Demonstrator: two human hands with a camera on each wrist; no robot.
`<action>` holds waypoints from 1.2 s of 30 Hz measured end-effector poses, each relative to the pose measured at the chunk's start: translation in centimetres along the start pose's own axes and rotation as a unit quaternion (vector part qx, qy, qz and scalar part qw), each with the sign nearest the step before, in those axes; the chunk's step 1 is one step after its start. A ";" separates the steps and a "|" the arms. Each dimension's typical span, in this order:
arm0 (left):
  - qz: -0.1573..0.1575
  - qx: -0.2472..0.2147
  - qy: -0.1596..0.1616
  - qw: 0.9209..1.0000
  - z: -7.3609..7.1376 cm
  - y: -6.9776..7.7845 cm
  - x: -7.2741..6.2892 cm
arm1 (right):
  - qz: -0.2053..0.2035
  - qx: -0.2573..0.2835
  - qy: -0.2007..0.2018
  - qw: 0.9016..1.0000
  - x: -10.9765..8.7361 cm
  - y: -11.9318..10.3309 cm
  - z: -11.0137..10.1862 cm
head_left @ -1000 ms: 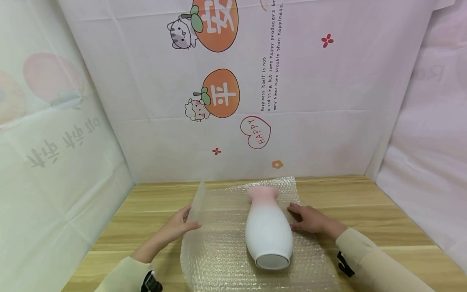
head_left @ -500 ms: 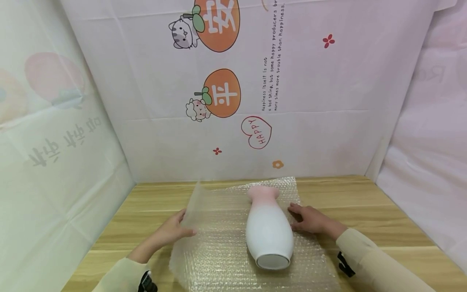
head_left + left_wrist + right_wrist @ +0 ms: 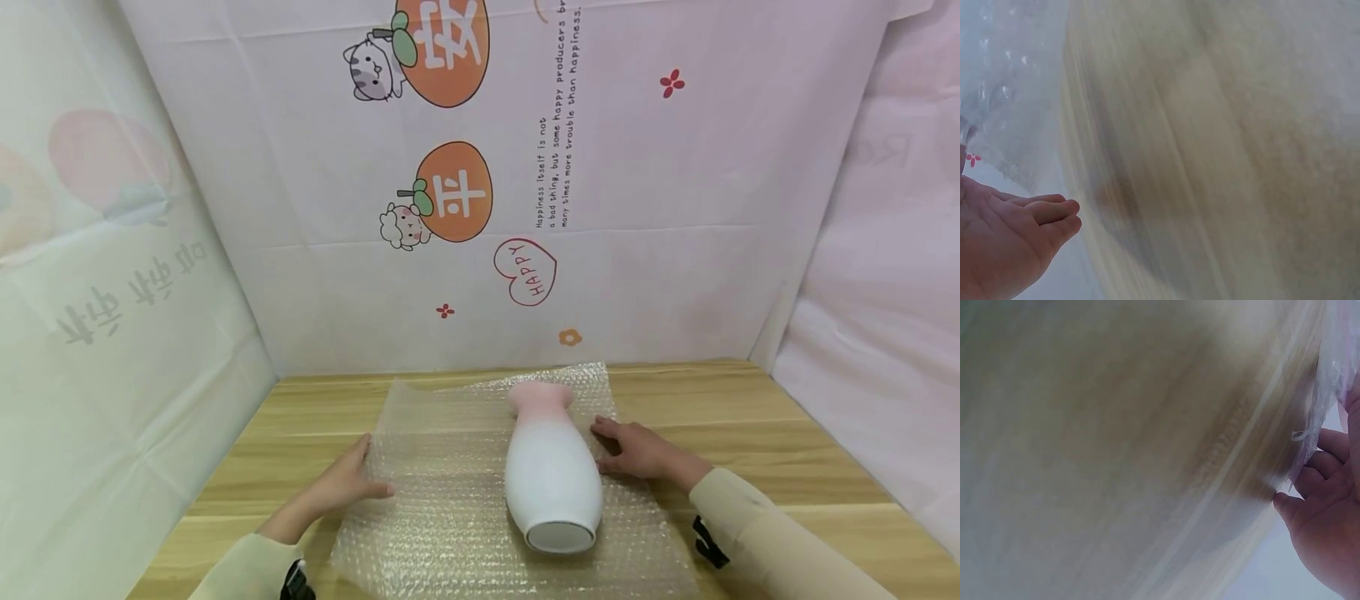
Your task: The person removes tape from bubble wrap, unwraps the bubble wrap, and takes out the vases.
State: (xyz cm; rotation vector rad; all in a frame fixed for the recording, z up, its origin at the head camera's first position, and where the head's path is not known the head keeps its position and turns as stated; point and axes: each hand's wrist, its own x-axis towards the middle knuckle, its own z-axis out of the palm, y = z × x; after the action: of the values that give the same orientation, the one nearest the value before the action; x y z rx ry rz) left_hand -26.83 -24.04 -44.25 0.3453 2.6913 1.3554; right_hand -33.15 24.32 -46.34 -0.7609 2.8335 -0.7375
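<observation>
A vase (image 3: 553,475), white with a pink neck, lies on its side on a sheet of bubble wrap (image 3: 450,500), its base toward me. My left hand (image 3: 336,490) is at the sheet's left edge, thumb over the wrap. In the left wrist view, the fingers (image 3: 1054,212) of that hand are nearly straight, below the clear wrap. My right hand (image 3: 637,450) holds the sheet's right edge beside the vase. From the right wrist, its bent fingers (image 3: 1319,478) show against the wrap's edge. Part of the right thumb is cut off there.
The sheet lies on a wood-grain table (image 3: 750,450). Behind it hangs a white printed cloth (image 3: 637,275) with fruit, flower and lettering designs. More cloth walls the left and right sides.
My left hand has moved left and slightly toward me. The sheet's raised left side has come down and spread outward with it. My right hand and the vase stay in place.
</observation>
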 end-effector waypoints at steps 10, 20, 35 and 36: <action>0.069 0.020 -0.039 0.997 0.0 -0.8 0.1 | 0.001 0.002 -0.001 1.000 -0.1 -0.2 0.0; 0.106 0.056 -0.065 0.991 -0.2 -1.4 -0.2 | 0.003 0.003 -0.002 1.000 -0.1 -0.1 0.1; 0.029 0.175 -0.059 0.982 -0.7 -1.6 -0.7 | 0.007 0.007 -0.004 1.000 0.0 0.0 0.1; 0.024 0.182 -0.063 0.981 -0.7 -1.6 -0.7 | 0.007 0.007 -0.004 1.000 0.0 0.0 0.1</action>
State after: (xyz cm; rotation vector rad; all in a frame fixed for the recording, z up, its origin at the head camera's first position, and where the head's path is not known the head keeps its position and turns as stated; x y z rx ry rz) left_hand -26.48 -25.67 -45.10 0.5118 2.8286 0.8124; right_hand -33.18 24.31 -46.41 -0.7404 2.8195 -0.7495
